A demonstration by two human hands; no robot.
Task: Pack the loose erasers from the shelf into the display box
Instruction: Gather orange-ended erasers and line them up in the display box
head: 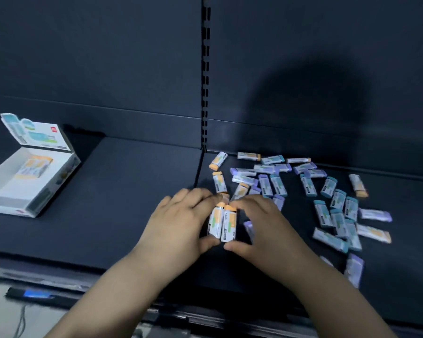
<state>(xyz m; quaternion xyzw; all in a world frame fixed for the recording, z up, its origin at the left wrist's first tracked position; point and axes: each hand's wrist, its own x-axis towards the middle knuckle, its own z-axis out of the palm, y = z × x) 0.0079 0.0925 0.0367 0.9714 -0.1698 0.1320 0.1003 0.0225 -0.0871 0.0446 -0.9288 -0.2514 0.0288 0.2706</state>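
Head view: display box sits open at the shelf's far left, lid up, a few orange erasers inside. Left hand and right hand clench two orange-capped erasers together, mid-shelf. Loose erasers lie scattered right, small wrapped bars, blurry.

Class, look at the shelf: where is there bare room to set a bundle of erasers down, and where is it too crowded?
Bare: the dark shelf between the display box and the left hand, plus the front strip below the box. Crowded: right of the right hand, where loose erasers lie scattered to the back wall.
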